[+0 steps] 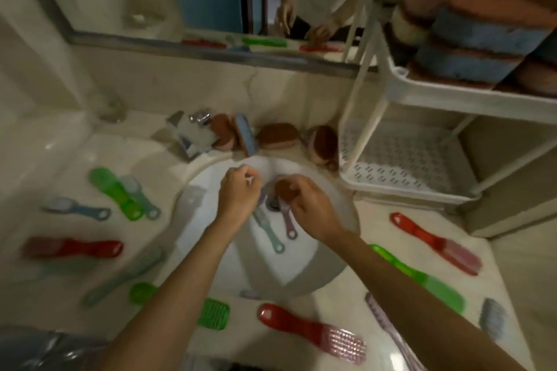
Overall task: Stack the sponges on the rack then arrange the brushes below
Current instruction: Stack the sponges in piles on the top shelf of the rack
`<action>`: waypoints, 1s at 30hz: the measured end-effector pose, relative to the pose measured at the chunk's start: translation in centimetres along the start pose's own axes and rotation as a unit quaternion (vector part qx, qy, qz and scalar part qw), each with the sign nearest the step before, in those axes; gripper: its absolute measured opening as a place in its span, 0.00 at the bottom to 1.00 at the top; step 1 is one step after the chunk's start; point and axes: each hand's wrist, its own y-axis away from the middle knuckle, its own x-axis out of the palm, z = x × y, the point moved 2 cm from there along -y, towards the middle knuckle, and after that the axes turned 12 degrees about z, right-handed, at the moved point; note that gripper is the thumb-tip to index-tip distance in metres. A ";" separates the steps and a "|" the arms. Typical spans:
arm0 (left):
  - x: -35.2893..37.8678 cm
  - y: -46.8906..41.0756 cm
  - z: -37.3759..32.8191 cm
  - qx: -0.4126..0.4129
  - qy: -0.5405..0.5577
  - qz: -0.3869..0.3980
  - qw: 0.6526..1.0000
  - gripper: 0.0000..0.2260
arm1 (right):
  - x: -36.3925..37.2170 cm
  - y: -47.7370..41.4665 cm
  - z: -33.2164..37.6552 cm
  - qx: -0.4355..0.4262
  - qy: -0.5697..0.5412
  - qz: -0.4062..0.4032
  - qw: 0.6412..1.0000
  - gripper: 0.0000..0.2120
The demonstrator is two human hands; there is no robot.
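Fingers (294,190) of the right hand (312,209) are curling round a rounded brown scouring sponge (283,187) low in the white ceramic basin (211,220). The left hand (238,194) is hovering just beside it, fingers bent; whether they are pinching anything cannot be told. Sponge stacking is judged to be in hand: stacked brown and blue sponges (470,36) are sitting on the upper shelf of the white plastic rack (437,93), while loose sponges (275,135) are lying behind the basin. The next move is calling for a lift up and rightward onto that stack. Coloured plastic brushes (313,331) are lying around the pale counter (69,147).
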 end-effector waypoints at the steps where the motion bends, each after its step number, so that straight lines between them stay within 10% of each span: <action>1: 0.4 -0.3 1.7 -0.026 -0.014 0.022 0.999 0.09 | 1.6 -0.5 -0.9 0.028 -0.017 0.027 0.999 0.18; 12: 3.7 -8.7 14.5 -0.066 -0.219 0.198 0.953 0.17 | 10.3 -6.6 -9.5 0.249 0.091 0.143 0.954 0.25; 30: 9.4 -17.0 19.0 0.045 -0.434 0.201 0.877 0.29 | 13.7 -13.6 -13.5 0.186 0.286 0.086 0.936 0.28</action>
